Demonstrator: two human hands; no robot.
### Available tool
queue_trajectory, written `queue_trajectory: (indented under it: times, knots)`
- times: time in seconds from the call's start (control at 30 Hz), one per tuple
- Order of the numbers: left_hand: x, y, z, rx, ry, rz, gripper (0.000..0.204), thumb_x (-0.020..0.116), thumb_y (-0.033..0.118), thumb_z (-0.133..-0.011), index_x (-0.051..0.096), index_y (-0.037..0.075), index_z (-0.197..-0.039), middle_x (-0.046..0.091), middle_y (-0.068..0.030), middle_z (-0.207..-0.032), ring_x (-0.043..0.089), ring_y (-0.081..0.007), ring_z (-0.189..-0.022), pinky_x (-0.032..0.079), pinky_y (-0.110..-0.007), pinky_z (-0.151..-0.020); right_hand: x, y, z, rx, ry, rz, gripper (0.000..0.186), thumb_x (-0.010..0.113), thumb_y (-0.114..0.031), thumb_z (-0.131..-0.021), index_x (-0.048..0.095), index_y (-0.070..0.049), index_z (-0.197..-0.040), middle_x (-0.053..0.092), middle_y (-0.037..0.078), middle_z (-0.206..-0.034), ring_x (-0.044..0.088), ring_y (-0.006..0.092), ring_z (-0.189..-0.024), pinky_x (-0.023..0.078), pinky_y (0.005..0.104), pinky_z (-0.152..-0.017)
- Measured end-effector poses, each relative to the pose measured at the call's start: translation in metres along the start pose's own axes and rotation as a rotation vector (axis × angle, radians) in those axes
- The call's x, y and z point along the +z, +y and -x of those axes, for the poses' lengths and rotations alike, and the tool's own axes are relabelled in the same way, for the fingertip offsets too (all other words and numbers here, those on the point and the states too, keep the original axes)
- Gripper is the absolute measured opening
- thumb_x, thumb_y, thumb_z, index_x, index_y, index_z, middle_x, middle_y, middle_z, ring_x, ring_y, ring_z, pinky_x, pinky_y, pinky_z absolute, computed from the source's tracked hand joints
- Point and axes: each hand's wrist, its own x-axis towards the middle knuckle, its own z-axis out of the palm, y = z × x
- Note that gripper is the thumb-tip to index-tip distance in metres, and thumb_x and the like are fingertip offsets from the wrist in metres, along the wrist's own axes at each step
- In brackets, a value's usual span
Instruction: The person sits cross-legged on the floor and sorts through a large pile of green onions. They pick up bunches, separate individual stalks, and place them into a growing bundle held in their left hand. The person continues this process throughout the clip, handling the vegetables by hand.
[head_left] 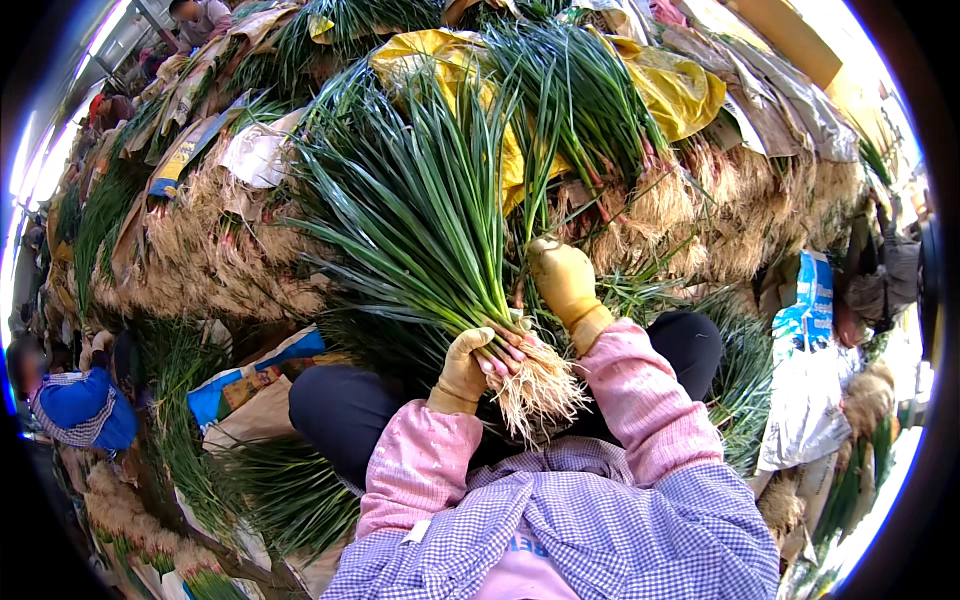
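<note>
My left hand [463, 370], in a yellowish work glove, is wrapped round the lower stalks of a large bunch of green onions [440, 220]. Pale, stringy roots [540, 390] spill out to the right of that grip, and the long leaves fan up and away from me. My right hand [564, 285], gloved the same way, is closed beside the bunch, with its fingertips pinching a few thin green onion leaves [538, 190]. How much it grips is partly hidden by the glove.
More green onions [575, 95] lie heaped ahead, roots toward me, with yellow sacking [680, 90] over some. Loose green onions [290, 490] lie left of my knees. A white and blue sack [805, 390] sits at right. Another person [85, 405] in blue works at far left.
</note>
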Motion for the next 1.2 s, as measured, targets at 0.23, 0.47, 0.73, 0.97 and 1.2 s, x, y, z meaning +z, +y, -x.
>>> queue_trajectory:
  times: [0.23, 0.47, 0.73, 0.97, 1.2]
  knots:
    - [0.012, 0.0, 0.007, 0.149, 0.153, -0.274, 0.06, 0.054, 0.027, -0.076, 0.044, -0.012, -0.121, 0.063, -0.0228, -0.094, 0.065, -0.0255, -0.078, 0.054, -0.034, -0.075, -0.029, 0.03, 0.022, 0.227, -0.617, 0.099, 0.017, 0.052, -0.018, -0.087, 0.063, -0.01, -0.097, 0.064, 0.013, -0.1, 0.063, 0.0308, -0.084, 0.051, 0.0399, -0.077]
    - [0.034, -0.003, 0.0, 0.107, 0.29, -0.147, 0.041, 0.055, 0.025, -0.075, 0.057, -0.014, -0.086, 0.062, -0.0263, -0.078, 0.057, -0.0179, -0.048, 0.047, -0.022, -0.039, -0.026, 0.0, -0.028, -0.114, -0.294, 0.353, 0.018, 0.057, -0.016, -0.083, 0.062, -0.012, -0.1, 0.061, 0.009, -0.087, 0.06, 0.0262, -0.083, 0.047, 0.0371, -0.071]
    - [0.005, -0.003, 0.003, 0.081, 0.166, -0.112, 0.051, 0.055, 0.023, -0.075, 0.05, -0.012, -0.112, 0.061, -0.0206, -0.083, 0.06, -0.0195, -0.062, 0.05, -0.023, -0.05, 0.005, 0.014, -0.03, 0.757, -0.004, -0.73, 0.021, 0.046, -0.015, -0.088, 0.065, -0.011, -0.08, 0.065, 0.006, -0.079, 0.056, 0.0171, -0.063, 0.046, 0.0334, -0.06]
    - [0.013, -0.005, 0.004, 0.12, 0.173, -0.165, 0.048, 0.057, 0.028, -0.076, 0.056, -0.011, -0.104, 0.064, -0.019, -0.086, 0.065, -0.024, -0.07, 0.055, -0.029, -0.059, -0.019, 0.031, 0.037, 0.524, -0.561, -0.646, 0.035, 0.056, -0.032, -0.089, 0.062, -0.006, -0.112, 0.066, 0.006, -0.1, 0.057, 0.0136, -0.071, 0.049, 0.0252, -0.068]
    - [0.008, -0.002, 0.0, 0.066, 0.163, -0.236, 0.058, 0.056, 0.024, -0.075, 0.046, -0.013, -0.118, 0.064, -0.024, -0.095, 0.066, -0.0267, -0.076, 0.056, -0.034, -0.074, -0.017, 0.007, 0.04, 0.696, -0.239, -1.063, 0.022, 0.06, -0.018, -0.087, 0.063, -0.003, -0.103, 0.068, 0.006, -0.088, 0.064, 0.0162, -0.077, 0.051, 0.0293, -0.068]
